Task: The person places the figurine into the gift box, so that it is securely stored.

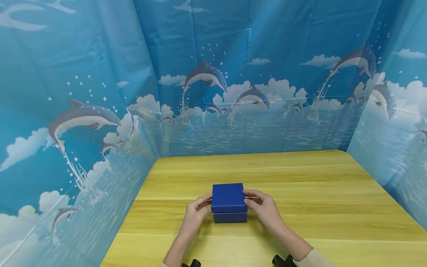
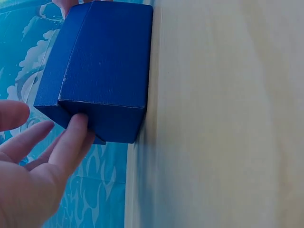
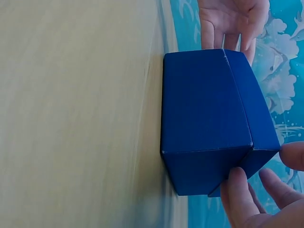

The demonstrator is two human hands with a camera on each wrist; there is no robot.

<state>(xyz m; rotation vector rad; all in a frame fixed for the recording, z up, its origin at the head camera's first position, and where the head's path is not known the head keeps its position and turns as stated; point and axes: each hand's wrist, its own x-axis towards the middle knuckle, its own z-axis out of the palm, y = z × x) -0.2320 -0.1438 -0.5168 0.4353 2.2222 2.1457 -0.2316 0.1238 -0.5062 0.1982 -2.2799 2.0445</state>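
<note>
A blue box (image 1: pixel 229 203) with its lid on stands on the table between both hands. Its lid (image 1: pixel 227 193) is smooth, and a seam runs round the box under the lid's edge. The left hand (image 1: pixel 195 216) is at the left side; in the left wrist view, one fingertip (image 2: pixel 78 124) touches the box close to the seam while other fingers are spread apart. At the right side is the right hand (image 1: pixel 265 211), with fingertips against the lid's edge. The right wrist view shows one fingertip (image 3: pixel 237 175) near the seam and another digit at the lid's corner.
The box rests on a yellow wood-grain table (image 1: pixel 300 185). Behind and beside the table hang blue curtains (image 1: pixel 213 126) printed with dolphins, clouds and water. Black straps or mounts (image 1: pixel 283 260) show near the wrists at the bottom edge.
</note>
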